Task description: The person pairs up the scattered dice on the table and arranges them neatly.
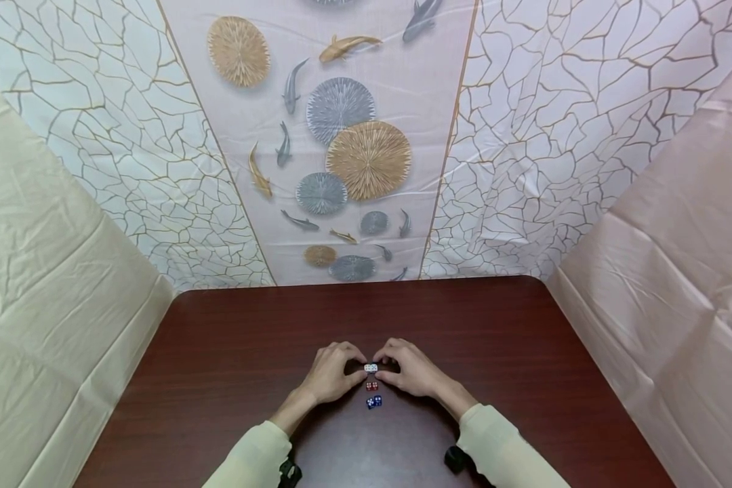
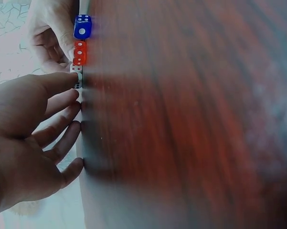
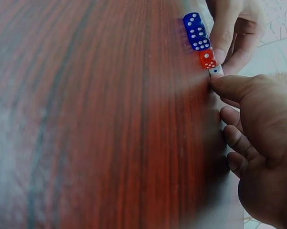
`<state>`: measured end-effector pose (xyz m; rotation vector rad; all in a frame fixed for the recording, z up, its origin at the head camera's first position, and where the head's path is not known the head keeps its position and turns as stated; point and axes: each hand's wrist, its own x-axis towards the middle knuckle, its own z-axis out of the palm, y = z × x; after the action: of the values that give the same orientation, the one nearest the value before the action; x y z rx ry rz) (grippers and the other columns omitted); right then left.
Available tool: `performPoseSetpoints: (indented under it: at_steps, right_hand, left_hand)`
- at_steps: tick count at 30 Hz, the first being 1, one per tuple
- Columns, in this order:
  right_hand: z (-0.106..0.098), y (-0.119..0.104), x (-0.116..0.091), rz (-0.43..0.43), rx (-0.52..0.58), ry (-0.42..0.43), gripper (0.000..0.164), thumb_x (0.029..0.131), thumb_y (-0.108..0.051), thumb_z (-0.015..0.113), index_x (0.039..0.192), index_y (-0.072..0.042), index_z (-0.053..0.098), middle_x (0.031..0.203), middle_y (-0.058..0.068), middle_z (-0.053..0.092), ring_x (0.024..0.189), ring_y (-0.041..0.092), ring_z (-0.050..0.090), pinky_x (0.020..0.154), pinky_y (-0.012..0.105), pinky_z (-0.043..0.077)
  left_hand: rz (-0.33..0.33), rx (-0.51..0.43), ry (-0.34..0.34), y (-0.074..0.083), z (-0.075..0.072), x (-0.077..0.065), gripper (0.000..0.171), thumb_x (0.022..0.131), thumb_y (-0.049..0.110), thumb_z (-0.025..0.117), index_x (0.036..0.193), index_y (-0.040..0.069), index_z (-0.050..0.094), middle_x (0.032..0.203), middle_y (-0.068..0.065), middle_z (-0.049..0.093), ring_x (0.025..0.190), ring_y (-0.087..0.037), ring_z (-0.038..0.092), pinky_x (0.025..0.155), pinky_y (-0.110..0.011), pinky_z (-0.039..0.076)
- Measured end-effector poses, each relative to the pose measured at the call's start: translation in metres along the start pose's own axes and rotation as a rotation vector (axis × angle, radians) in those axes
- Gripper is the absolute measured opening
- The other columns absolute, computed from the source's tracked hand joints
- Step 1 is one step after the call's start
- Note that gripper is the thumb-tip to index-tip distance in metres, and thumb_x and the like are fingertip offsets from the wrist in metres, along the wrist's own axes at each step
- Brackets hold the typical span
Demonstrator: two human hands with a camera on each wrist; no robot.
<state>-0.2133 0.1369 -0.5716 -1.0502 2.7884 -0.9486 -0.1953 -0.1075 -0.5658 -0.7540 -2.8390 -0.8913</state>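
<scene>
Two white dice (image 1: pixel 371 368) sit side by side on the table between my hands. My left hand (image 1: pixel 334 371) pinches them from the left, thumb in front and index finger behind; in the left wrist view its thumb partly covers a white die (image 2: pixel 76 68). From the other side my right hand (image 1: pixel 412 368) pinches the white dice, its thumb hiding most of the white die (image 3: pixel 215 70) in the right wrist view. Just nearer to me lies a pair of red dice (image 1: pixel 372 385), side by side. Nearer still are two blue dice (image 1: pixel 374 402), one slightly turned against the other.
The dark reddish-brown wooden table (image 1: pixel 250 332) stretches around the hands. Behind it hangs a patterned cloth (image 1: pixel 354 224) with fish and round leaves. Pale cloth walls (image 1: pixel 49 305) flank both sides. A black band (image 1: pixel 456 459) shows at the right sleeve.
</scene>
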Motion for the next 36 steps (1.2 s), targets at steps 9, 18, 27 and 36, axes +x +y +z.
performPoseSetpoints:
  at_steps: [9,18,27,36]
  right_hand:
    - [0.001,0.004,0.000,-0.014,0.035,0.020,0.027,0.103,-0.018,0.084,0.128,-0.009,0.078,0.105,0.002,0.071,0.096,0.016,0.066,0.085,0.028,0.053]
    - [-0.006,0.001,-0.003,0.040,0.110,0.076,0.028,0.104,-0.018,0.082,0.129,-0.006,0.076,0.102,-0.001,0.074,0.094,0.017,0.071,0.085,0.034,0.060]
    - [-0.012,-0.008,-0.019,0.035,0.115,0.055,0.021,0.105,-0.018,0.081,0.124,-0.010,0.077,0.102,-0.007,0.073,0.095,0.017,0.072,0.086,0.036,0.062]
    - [-0.010,-0.015,-0.037,-0.039,0.110,0.010,0.019,0.101,-0.016,0.085,0.117,-0.010,0.078,0.100,-0.001,0.075,0.092,0.013,0.071,0.083,0.032,0.062]
  left_hand:
    - [0.036,-0.035,-0.007,-0.003,-0.004,-0.001,0.021,0.103,0.020,0.081,0.120,0.008,0.084,0.122,-0.009,0.083,0.118,-0.032,0.077,0.107,-0.060,0.057]
    - [0.000,-0.117,-0.053,-0.005,-0.021,-0.007,0.029,0.106,0.018,0.078,0.131,0.002,0.080,0.131,-0.013,0.083,0.129,-0.031,0.078,0.110,-0.052,0.062]
    - [0.015,-0.096,-0.086,-0.003,-0.031,-0.029,0.023,0.106,0.021,0.080,0.126,0.010,0.082,0.125,-0.004,0.085,0.122,-0.022,0.080,0.105,-0.046,0.064]
    - [0.055,-0.129,-0.137,0.010,-0.027,-0.043,0.010,0.101,0.020,0.086,0.108,0.012,0.085,0.096,0.007,0.084,0.088,0.002,0.074,0.082,-0.024,0.062]
